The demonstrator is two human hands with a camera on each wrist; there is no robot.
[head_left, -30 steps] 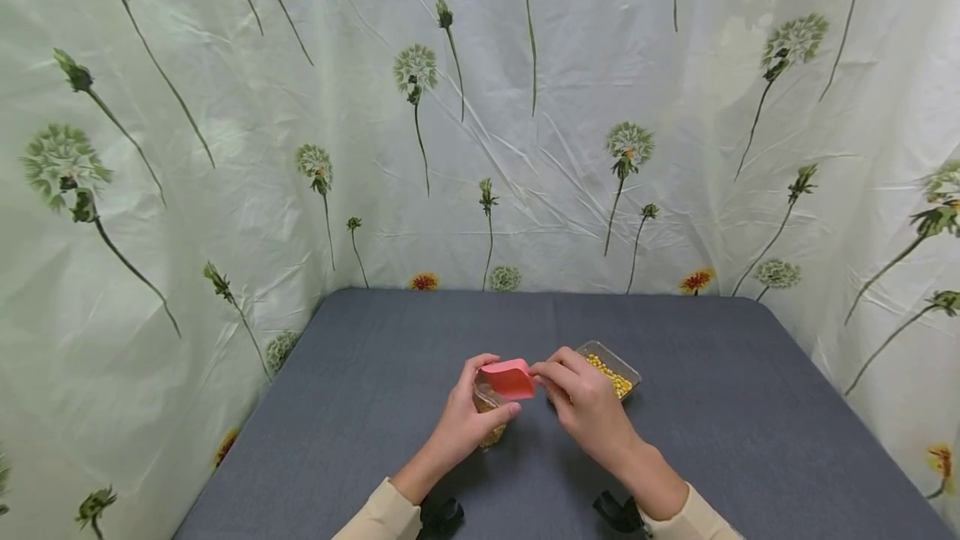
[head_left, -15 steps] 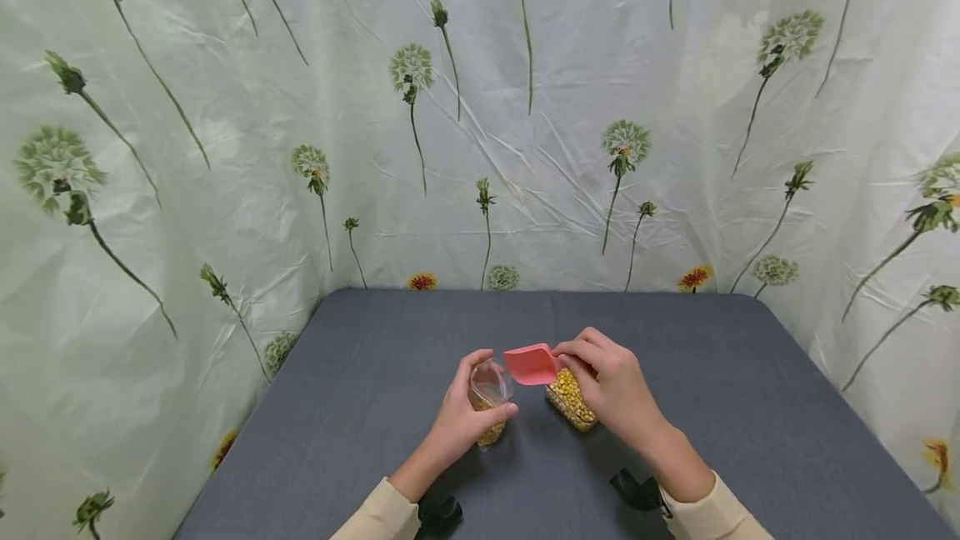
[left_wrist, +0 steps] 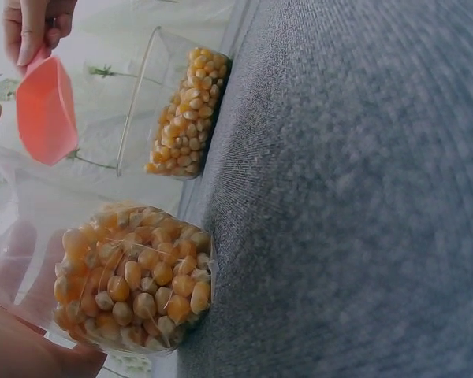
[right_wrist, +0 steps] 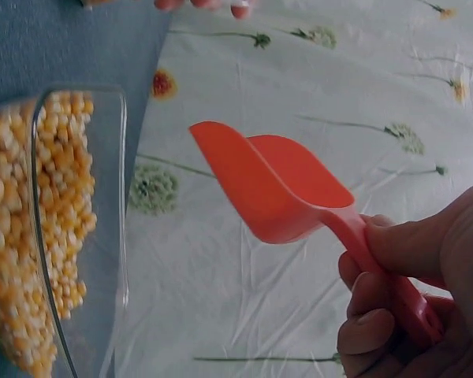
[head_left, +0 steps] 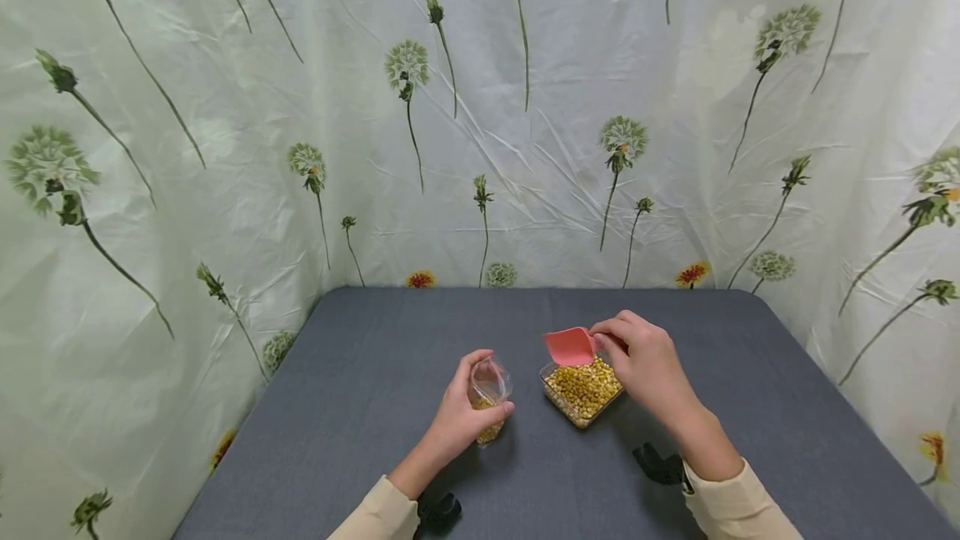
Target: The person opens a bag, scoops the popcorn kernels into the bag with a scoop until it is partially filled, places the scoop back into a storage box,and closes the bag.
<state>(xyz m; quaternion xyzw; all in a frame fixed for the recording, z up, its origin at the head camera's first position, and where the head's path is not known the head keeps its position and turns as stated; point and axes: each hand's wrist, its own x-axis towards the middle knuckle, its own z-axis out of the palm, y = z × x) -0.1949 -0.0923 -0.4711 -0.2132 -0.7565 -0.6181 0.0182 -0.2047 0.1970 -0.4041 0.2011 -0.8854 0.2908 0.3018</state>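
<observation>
My left hand (head_left: 461, 411) grips a clear plastic bag (head_left: 491, 382) from its left side, thumb in front and fingers behind. The bag's mouth gapes upward; its lower part bulges with corn kernels (left_wrist: 134, 276), resting on the table. A pink scoop (head_left: 570, 347) is held by its handle in my right hand (head_left: 651, 361), thumb along the top and fingers curled beneath. Below the scoop stands a clear rectangular container (right_wrist: 124, 197), with yellow corn kernels (head_left: 588, 390) in it. The scoop's bowl is raised above the container and looks bare inside in the right wrist view.
A grey cloth-covered table (head_left: 420, 332) lies under everything. Behind it hangs a white curtain (head_left: 555, 148) printed with dandelions. Black straps (head_left: 660, 465) circle both wrists by the cream sleeves (head_left: 735, 498).
The pink scoop has left the bag's mouth and travelled right with my right hand, over the container. My left hand stays around the bag. More of the container now shows.
</observation>
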